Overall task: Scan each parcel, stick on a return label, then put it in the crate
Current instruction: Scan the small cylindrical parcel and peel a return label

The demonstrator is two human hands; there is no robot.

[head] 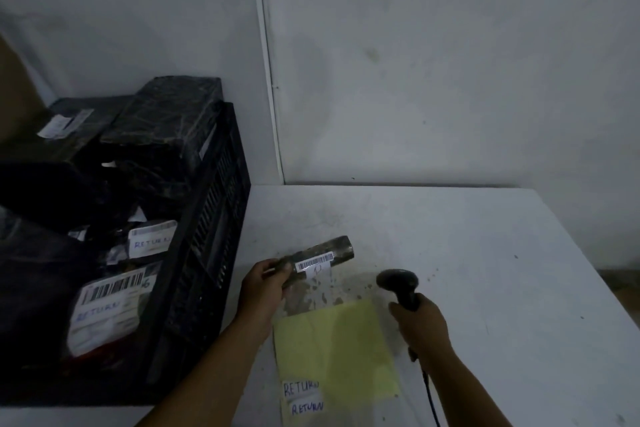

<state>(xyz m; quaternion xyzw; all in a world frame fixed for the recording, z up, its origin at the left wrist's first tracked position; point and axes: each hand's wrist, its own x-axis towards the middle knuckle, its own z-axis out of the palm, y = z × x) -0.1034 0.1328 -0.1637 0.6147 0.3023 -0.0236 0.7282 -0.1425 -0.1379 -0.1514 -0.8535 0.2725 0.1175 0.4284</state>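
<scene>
Black-wrapped parcel (313,258) pinched in our left hand (266,288) above the table (485,253), right hand (415,319) clenching the scanner (398,282) towards its barcode, so labelled ones already fill the crate (207,218) while this awaits a return label (300,388).

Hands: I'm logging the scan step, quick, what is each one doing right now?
Left hand: grips one end of the dark parcel, barcode facing up.
Right hand: grips the barcode scanner by its handle.

Parcel (317,258): glossy dark plastic wrap, white paper barcode sticker. Scanner (398,282): matt black plastic. Bench (450,236): matt white, speckled. Crate (211,218): slatted black plastic.
</scene>
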